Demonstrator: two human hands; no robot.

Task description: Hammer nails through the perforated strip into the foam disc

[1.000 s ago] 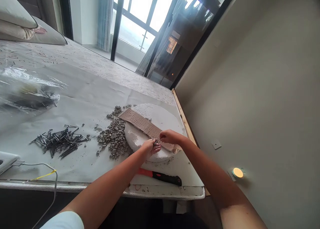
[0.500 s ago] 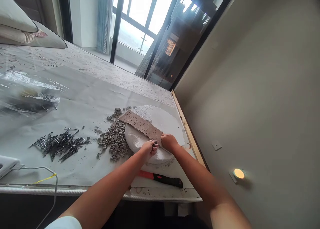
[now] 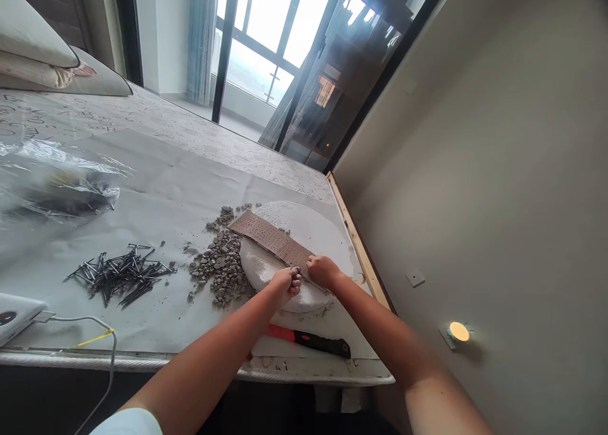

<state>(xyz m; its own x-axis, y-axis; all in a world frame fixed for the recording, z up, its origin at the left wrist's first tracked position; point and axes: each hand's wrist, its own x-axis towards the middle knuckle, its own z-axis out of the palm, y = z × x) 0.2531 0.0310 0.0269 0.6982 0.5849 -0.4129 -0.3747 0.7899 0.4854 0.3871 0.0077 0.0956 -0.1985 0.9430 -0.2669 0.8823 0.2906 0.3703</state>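
A brown strip dotted with small holes [image 3: 270, 237] lies slantwise across a round white foam-like block [image 3: 327, 229]. My left hand [image 3: 286, 282] is closed at the strip's near edge, with the dark ends of what look like nails showing from the fist. Touching the strip's right end, my right hand [image 3: 323, 271] has its fingers pinched together. Whatever sits between those fingertips is hidden. Grey gravel [image 3: 221, 267] is heaped against the block's left side. Farther left is a loose pile of dark nails [image 3: 121, 273].
A hammer with a red and black handle [image 3: 320, 343] lies near the front edge, partly behind my left forearm. At left are a clear plastic bag [image 3: 61, 182] and a white power bank [image 3: 21, 315] with a cable. A wooden rail [image 3: 363, 254] runs along the wall.
The whole view has shifted slightly, so things sit a little farther right. Both hands stay at the strip, with only a slight change in the fingers.
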